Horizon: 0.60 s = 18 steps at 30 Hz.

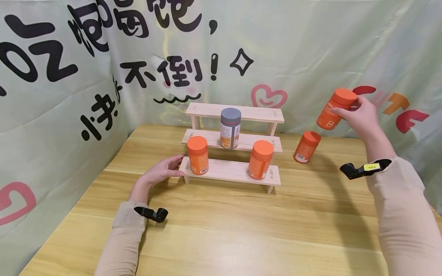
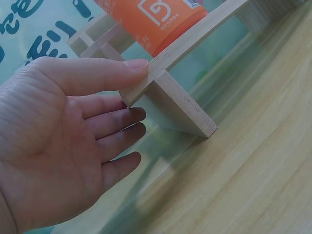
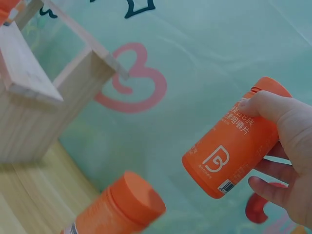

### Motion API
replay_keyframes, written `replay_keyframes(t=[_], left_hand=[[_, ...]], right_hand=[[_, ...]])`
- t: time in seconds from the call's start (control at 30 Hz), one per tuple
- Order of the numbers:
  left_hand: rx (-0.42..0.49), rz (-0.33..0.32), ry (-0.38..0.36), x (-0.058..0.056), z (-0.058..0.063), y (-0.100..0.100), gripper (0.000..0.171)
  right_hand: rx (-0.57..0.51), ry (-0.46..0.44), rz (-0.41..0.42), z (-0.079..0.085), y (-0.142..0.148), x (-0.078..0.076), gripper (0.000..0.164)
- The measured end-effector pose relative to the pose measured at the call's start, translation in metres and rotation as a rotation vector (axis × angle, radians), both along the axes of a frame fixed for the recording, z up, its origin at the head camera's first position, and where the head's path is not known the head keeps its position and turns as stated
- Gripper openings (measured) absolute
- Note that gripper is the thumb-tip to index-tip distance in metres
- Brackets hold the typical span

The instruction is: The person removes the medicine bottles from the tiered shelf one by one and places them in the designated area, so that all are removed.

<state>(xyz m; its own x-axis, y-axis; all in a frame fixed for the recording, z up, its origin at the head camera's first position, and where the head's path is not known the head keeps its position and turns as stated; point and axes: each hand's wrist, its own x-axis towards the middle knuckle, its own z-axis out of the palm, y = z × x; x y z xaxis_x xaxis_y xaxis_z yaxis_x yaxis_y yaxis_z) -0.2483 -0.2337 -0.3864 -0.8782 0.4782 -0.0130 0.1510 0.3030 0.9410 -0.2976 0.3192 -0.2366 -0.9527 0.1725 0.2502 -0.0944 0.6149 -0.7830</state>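
My right hand [image 1: 362, 115] grips an orange supplement bottle [image 3: 234, 141] by its upper part, tilted and raised off the table at the right. Below it, a second orange bottle [image 1: 307, 147] stands on the table. At the left end of a three-tier wooden display stand [image 1: 228, 168], my left hand [image 2: 63, 126] holds the lowest step's edge, thumb on the near side and index finger behind. That step carries one orange bottle [image 1: 198, 155] on the left and another orange bottle [image 1: 260, 159] on the right. A grey-capped bottle [image 1: 230, 128] stands on the middle step.
The stand's top step [image 1: 207, 110] bears no bottle. Behind the wooden table [image 1: 221, 230] hangs a pale printed cloth [image 1: 328, 46] with black lettering, close to the table's back edge. The cloth also runs along the left side.
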Motion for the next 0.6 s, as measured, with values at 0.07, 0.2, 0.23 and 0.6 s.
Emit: replay_keyframes(t=[0.07,0.2,0.23,0.6], left_hand=[[0.000,0.001,-0.001,0.000,0.000,0.000,0.077],[-0.003,0.001,0.000,-0.001,0.000,0.000,0.077],[-0.002,0.001,0.000,-0.001,0.000,0.000,0.077],[-0.006,-0.001,0.004,-0.003,-0.003,-0.001,0.078]], right_hand=[[0.009,-0.004,-0.006,-0.003,0.006,0.003,0.054],[0.007,-0.013,-0.016,-0.012,0.018,0.009,0.060],[0.008,-0.015,-0.019,-0.014,0.021,0.010,0.061],[-0.005,-0.041,-0.070,-0.040,0.045,0.022,0.058]])
